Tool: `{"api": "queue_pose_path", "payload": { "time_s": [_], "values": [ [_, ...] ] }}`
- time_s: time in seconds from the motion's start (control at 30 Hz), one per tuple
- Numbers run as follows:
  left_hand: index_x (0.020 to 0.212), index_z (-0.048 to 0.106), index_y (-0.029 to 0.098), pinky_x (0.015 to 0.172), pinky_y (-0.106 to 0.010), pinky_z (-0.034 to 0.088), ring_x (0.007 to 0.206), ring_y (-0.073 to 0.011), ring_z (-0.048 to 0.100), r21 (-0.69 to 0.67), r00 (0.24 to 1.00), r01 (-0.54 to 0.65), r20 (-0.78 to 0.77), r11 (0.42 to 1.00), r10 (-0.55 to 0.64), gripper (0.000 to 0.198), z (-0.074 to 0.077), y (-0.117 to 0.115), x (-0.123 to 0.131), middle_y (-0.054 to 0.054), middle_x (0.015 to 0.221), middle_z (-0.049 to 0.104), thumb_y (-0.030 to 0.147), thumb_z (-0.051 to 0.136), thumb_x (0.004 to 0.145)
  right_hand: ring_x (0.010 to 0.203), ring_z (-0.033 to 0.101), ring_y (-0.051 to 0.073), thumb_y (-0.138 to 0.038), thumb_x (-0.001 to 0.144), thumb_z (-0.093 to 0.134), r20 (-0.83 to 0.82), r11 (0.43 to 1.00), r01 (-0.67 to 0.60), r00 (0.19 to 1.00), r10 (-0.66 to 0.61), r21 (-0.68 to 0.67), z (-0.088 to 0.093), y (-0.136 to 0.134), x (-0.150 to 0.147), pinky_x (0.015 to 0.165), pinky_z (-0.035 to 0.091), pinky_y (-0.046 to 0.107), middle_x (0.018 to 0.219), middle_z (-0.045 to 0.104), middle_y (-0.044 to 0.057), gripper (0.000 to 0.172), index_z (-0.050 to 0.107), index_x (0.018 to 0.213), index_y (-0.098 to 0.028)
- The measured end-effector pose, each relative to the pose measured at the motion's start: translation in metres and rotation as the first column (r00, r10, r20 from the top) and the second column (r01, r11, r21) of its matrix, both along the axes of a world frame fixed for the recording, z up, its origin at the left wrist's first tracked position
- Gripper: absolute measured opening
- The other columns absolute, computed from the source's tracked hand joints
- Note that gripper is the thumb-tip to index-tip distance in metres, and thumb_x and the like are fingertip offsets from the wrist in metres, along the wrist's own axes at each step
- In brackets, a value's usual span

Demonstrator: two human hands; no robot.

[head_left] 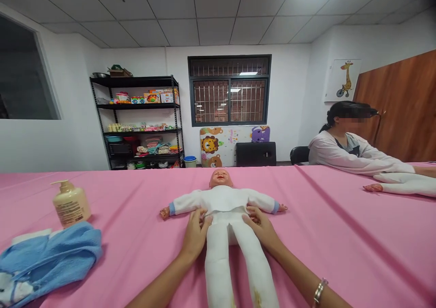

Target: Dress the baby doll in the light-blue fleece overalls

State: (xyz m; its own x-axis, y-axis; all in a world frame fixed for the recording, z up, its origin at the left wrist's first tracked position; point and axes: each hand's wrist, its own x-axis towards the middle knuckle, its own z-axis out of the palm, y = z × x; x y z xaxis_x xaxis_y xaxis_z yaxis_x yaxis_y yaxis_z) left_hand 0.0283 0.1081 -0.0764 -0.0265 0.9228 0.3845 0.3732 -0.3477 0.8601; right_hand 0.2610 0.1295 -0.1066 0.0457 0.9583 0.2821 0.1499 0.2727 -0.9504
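Observation:
A baby doll (222,177) lies on its back with its head away from me, arms spread to both sides and legs toward me. It has on a white shirt (223,200) with blue cuffs, and the shirt's hem sits at the waist. My left hand (195,235) is closed at the left side of the waist, fingers at the shirt's lower corner. At the opposite side, my right hand (264,228) is closed at the other lower corner, thumb against the white body. Fingertips are partly hidden. Stains mark a lower leg.
A pump bottle (72,204) and a folded blue cloth item (64,258) rest on the pink-covered table (136,217) at left. At right, a person (350,149) reaches toward another doll (405,183). A stocked shelf (143,106) stands behind.

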Motion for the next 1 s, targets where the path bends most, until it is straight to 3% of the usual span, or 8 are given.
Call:
{"api": "queue_pose_path", "payload": {
  "time_s": [0.17,0.33,0.5,0.63,0.73,0.87,1.0],
  "values": [
    [0.109,0.055,0.016,0.093,-0.043,0.045,0.101,-0.0273,0.059,-0.042,1.0,-0.023,0.0,0.999,0.023,0.04,0.003,-0.013,-0.001,-0.014,0.121,0.055,0.048,0.049,0.085,0.079,0.058,0.021,-0.053,0.076,0.064,-0.044,0.995,-0.096,0.995,0.094,-0.026,0.0,-0.003,0.003,0.07,0.046,0.032,0.089,0.063,0.006,0.056,0.055,0.115,-0.015],
    [0.115,0.05,0.015,0.092,-0.042,0.048,0.105,-0.0291,0.061,-0.136,0.979,0.141,0.168,0.981,-0.117,0.05,-0.002,-0.005,-0.004,-0.018,0.132,0.05,0.046,0.06,0.077,0.07,0.051,0.017,-0.052,0.075,0.064,-0.026,0.991,-0.133,0.991,0.132,-0.026,0.003,-0.003,0.005,0.064,0.038,0.029,0.075,0.058,0.003,0.041,0.058,0.09,-0.013],
    [0.108,0.051,0.017,0.096,-0.042,0.046,0.111,-0.0287,0.059,-0.089,0.962,0.172,0.231,0.981,-0.148,0.042,-0.009,0.009,-0.006,-0.015,0.124,0.057,0.039,0.065,0.075,0.066,0.048,0.016,-0.05,0.077,0.059,0.007,0.998,-0.06,0.998,0.059,0.036,0.002,-0.003,-0.001,0.063,0.039,0.03,0.071,0.053,0.002,0.035,0.057,0.077,-0.015],
    [0.084,0.048,0.02,0.096,-0.043,0.045,0.114,-0.0284,0.055,0.005,0.989,0.122,0.081,0.992,-0.122,0.019,-0.005,0.014,-0.005,-0.01,0.103,0.061,0.034,0.058,0.078,0.094,0.056,0.026,-0.045,0.077,0.057,0.108,0.984,0.121,0.985,-0.136,0.134,-0.004,0.001,-0.003,0.082,0.046,0.039,0.095,0.059,0.011,0.031,0.063,0.085,-0.015],
    [0.076,0.047,0.02,0.095,-0.042,0.043,0.114,-0.0287,0.051,0.065,0.996,0.047,-0.081,0.997,-0.042,0.016,-0.002,0.01,-0.006,-0.009,0.095,0.058,0.035,0.051,0.081,0.122,0.044,0.031,-0.045,0.079,0.053,0.19,0.962,0.172,0.958,-0.214,0.214,-0.011,0.005,-0.001,0.097,0.043,0.045,0.123,0.05,0.015,0.038,0.069,0.098,-0.017],
    [0.091,0.055,0.018,0.087,-0.041,0.045,0.093,-0.0259,0.058,0.009,0.988,-0.034,-0.148,0.999,0.035,0.027,-0.003,0.003,-0.01,-0.009,0.1,0.06,0.043,0.048,0.084,0.13,0.039,0.029,-0.043,0.087,0.043,0.301,0.967,0.109,0.937,-0.177,0.23,-0.011,0.003,0.0,0.11,0.032,0.049,0.138,0.045,0.012,0.044,0.064,0.116,-0.018],
    [0.1,0.06,0.016,0.085,-0.041,0.045,0.089,-0.0262,0.06,-0.01,0.975,-0.065,-0.212,0.998,0.061,0.037,-0.003,0.0,-0.012,-0.01,0.104,0.062,0.047,0.047,0.085,0.131,0.038,0.028,-0.04,0.09,0.037,0.397,0.921,0.115,0.877,-0.27,0.371,0.0,-0.004,0.001,0.111,0.03,0.047,0.138,0.047,0.015,0.048,0.059,0.122,-0.011]
  ]
}}
